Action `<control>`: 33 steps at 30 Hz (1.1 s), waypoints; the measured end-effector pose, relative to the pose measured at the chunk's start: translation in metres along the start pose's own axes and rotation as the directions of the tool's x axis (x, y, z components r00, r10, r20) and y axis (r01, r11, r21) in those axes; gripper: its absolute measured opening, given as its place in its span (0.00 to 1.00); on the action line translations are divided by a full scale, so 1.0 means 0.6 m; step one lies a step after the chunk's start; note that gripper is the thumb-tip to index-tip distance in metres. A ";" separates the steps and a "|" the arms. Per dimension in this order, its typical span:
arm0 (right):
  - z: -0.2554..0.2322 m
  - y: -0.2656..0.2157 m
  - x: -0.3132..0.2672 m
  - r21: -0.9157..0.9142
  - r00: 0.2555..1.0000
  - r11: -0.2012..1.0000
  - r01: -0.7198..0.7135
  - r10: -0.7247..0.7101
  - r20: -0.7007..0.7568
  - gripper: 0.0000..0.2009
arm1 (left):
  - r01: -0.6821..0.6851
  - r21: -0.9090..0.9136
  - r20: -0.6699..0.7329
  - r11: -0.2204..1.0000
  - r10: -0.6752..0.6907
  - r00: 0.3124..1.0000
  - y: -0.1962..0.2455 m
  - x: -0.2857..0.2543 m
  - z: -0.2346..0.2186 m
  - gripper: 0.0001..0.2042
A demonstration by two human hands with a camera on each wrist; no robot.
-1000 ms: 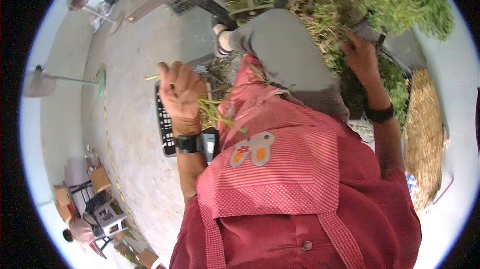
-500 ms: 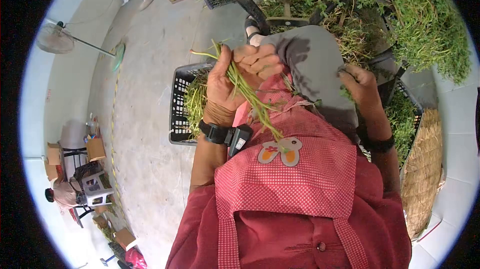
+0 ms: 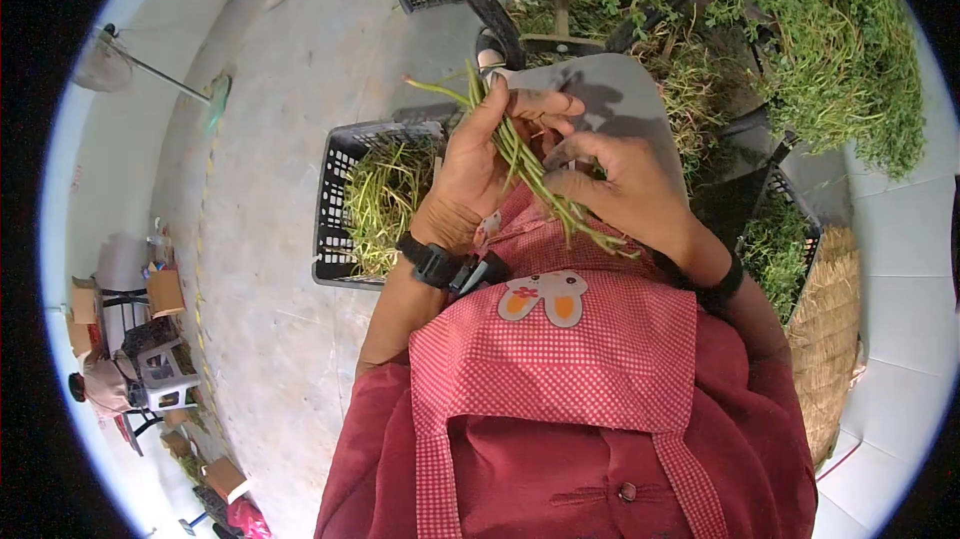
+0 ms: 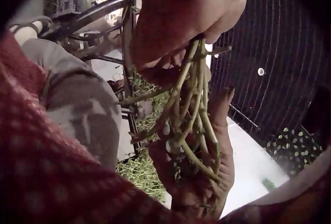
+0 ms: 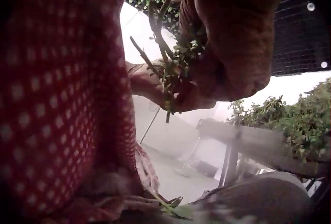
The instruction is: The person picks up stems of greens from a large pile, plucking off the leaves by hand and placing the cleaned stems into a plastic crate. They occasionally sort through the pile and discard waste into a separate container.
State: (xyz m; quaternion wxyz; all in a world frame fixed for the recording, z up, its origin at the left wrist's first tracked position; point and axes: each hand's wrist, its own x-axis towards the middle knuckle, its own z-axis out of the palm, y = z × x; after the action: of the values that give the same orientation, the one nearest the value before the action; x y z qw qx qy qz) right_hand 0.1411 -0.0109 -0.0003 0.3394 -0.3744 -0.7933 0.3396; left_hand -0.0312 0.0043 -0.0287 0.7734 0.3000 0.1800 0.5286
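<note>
A loose bundle of thin green stems (image 3: 530, 164) slants over the lap in the head view. My left hand (image 3: 475, 154) holds it, thumb across the stems and the other fingers bent behind. The right hand (image 3: 630, 189) is curled close against the bundle's near side, its fingertips beside the left fingers. Small leaves (image 5: 189, 53) show at the right hand in the right wrist view. In the left wrist view, the stems (image 4: 191, 100) hang from the left hand (image 4: 191, 12) toward the right hand (image 4: 222, 151). The right fingers are partly hidden.
A black crate (image 3: 325, 209) of cut stems stands on the floor at left. Leafy greens (image 3: 840, 59) heap up at upper right, by a dark frame (image 3: 490, 14). Another crate (image 3: 810, 239) of greens and a straw mat (image 3: 828, 339) lie at right. A person (image 3: 105, 384) sits far left.
The left hand with the stems swung rightward and turned palm up in front of the apron. The right hand came from the greens past the knee to meet the bundle.
</note>
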 end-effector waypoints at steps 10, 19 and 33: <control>-0.003 0.008 -0.009 -0.011 0.989 0.989 -0.147 0.147 -0.014 0.14 | -0.056 0.052 0.041 0.997 0.054 0.998 -0.008 0.007 0.009 0.27; -0.044 0.034 -0.031 0.900 0.824 0.326 -0.288 0.564 0.059 0.08 | -0.009 -0.158 -0.025 0.987 0.005 1.000 -0.005 0.002 0.003 0.29; -0.061 0.076 -0.074 0.888 0.892 0.200 -0.414 0.285 0.352 0.05 | -0.063 -0.289 -0.057 0.955 0.049 0.997 0.000 0.005 -0.006 0.27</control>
State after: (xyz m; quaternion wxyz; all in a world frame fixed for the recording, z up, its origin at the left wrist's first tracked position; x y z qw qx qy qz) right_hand 0.2085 -0.0147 -0.0291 0.3630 -0.2495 -0.3461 0.8284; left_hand -0.0321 0.0077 -0.0314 0.7891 0.1750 0.1109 0.5783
